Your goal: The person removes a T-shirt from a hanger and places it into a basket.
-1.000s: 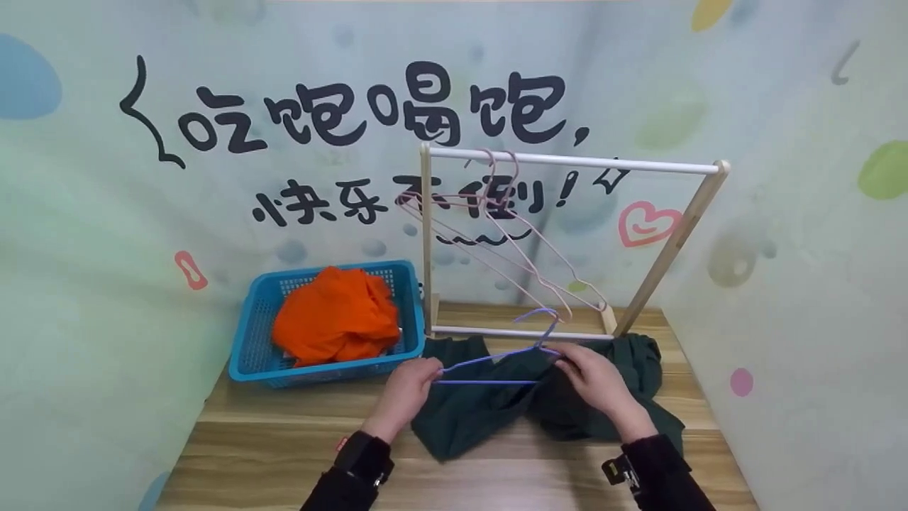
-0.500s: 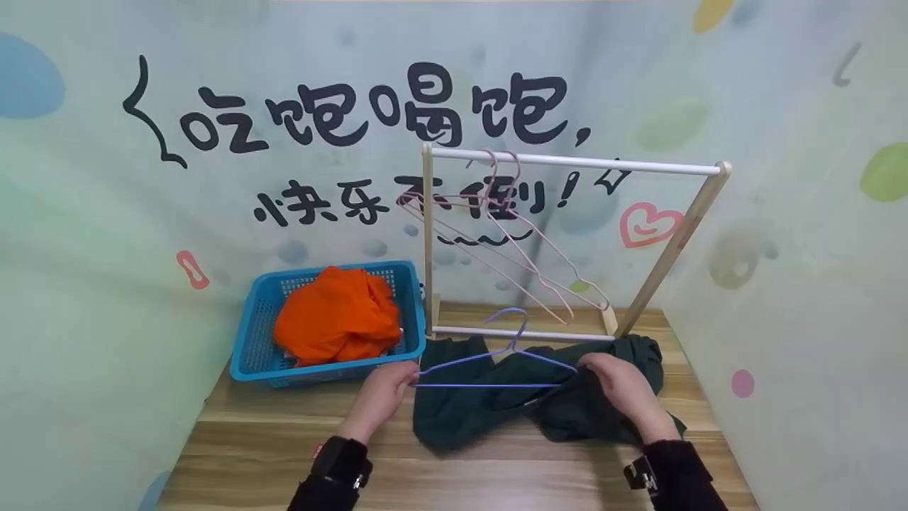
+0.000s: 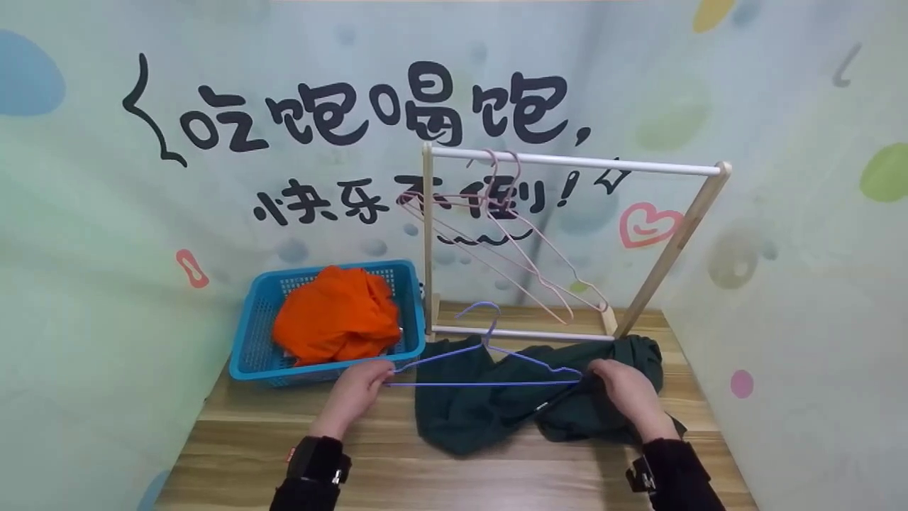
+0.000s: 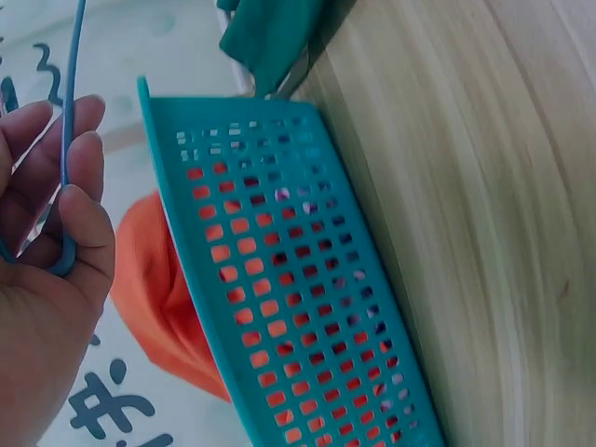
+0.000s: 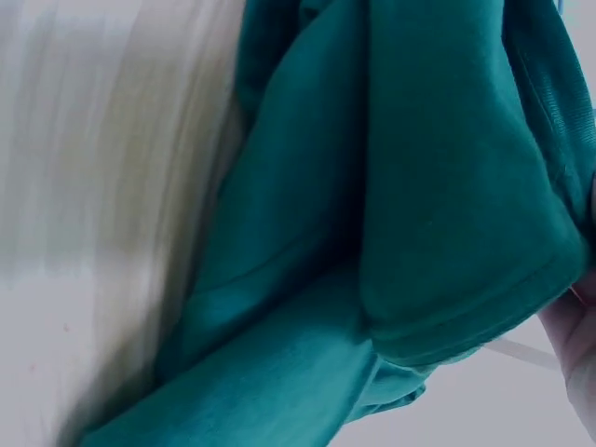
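Note:
A blue-purple clothes hanger (image 3: 486,348) is held level over a crumpled dark green garment (image 3: 468,419), hook pointing up. My left hand (image 3: 360,389) grips the hanger's left end. The left wrist view shows the wire of the hanger (image 4: 69,112) running through the curled fingers of that hand (image 4: 56,214). My right hand (image 3: 628,392) is at the hanger's right end and pinches the garment there. In the right wrist view the garment (image 5: 447,186) hangs in folds from that hand (image 5: 579,335), mostly cut off by the frame edge.
At left stands a blue basket (image 3: 248,333) holding an orange cloth (image 3: 337,316). Behind the garment, a wood-and-white rack (image 3: 603,163) carries pink hangers (image 3: 525,259) on its top bar. All stand on a wooden table (image 3: 496,486), with printed walls around.
The hanger has slid left, its right end now showing beside my right hand. My left hand moved left towards the basket's front. My right hand shifted right along the hanger.

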`<action>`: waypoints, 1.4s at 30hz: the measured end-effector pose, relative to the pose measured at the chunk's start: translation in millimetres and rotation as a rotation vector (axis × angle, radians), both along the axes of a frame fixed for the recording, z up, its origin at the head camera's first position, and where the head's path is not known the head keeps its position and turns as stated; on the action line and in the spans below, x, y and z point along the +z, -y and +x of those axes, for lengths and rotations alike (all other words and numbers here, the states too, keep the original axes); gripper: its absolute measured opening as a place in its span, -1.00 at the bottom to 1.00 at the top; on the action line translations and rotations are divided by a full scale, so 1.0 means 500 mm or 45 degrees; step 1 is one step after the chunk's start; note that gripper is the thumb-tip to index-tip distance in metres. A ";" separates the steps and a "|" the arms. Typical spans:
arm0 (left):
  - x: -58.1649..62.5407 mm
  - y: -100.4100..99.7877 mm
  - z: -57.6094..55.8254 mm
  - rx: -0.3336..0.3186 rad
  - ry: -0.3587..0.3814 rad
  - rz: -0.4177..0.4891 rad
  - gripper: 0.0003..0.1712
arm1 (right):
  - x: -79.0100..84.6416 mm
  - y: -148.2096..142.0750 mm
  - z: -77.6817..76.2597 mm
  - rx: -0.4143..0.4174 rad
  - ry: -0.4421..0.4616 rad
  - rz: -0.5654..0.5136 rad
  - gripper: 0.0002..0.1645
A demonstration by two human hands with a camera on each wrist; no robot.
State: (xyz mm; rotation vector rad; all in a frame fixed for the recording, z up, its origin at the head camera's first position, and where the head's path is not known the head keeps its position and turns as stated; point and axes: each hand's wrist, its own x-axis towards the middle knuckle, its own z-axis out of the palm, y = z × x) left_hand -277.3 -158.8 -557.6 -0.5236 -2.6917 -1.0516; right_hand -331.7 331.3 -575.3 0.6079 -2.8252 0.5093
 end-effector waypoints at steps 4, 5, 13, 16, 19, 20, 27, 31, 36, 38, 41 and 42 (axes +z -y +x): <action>0.007 0.013 0.000 0.030 -0.039 0.015 -0.90 | 0.000 0.004 0.000 -0.007 0.080 0.021 -0.80; 0.009 0.015 0.000 0.036 -0.048 0.020 -0.89 | 0.000 0.006 0.000 -0.003 0.089 0.018 -0.81; 0.015 0.009 -0.001 0.000 -0.043 0.018 -0.92 | 0.022 0.032 0.004 0.069 0.003 -0.150 -0.55; 0.015 -0.003 -0.002 -0.032 -0.046 0.009 -0.93 | 0.034 0.047 0.008 0.175 -0.045 -0.179 -0.52; 0.015 -0.014 -0.002 -0.059 -0.022 0.026 -0.90 | 0.044 0.060 0.014 0.250 -0.055 -0.169 -0.52; 0.016 -0.018 -0.002 -0.059 -0.007 0.036 -0.88 | 0.046 0.064 0.016 0.261 -0.053 -0.157 -0.52; 0.020 -0.041 -0.002 -0.032 0.043 0.082 -0.85 | 0.050 0.075 0.025 0.266 -0.149 -0.165 -0.76; 0.022 -0.053 -0.002 -0.063 0.064 0.118 -0.88 | 0.050 0.065 0.028 0.247 -0.229 -0.240 -0.93; 0.024 -0.059 -0.004 -0.068 0.081 0.115 -0.88 | 0.062 0.039 0.026 0.277 -0.385 -0.265 -0.91; 0.024 -0.059 -0.004 -0.052 0.103 0.125 -0.85 | 0.073 0.026 0.026 0.301 -0.463 -0.277 -0.85; 0.023 -0.055 -0.004 -0.035 0.122 0.151 -0.71 | 0.095 0.005 0.024 0.345 -0.547 -0.330 -0.77; 0.021 -0.054 -0.005 -0.038 0.123 0.157 -0.66 | 0.104 -0.002 0.024 0.351 -0.569 -0.357 -0.76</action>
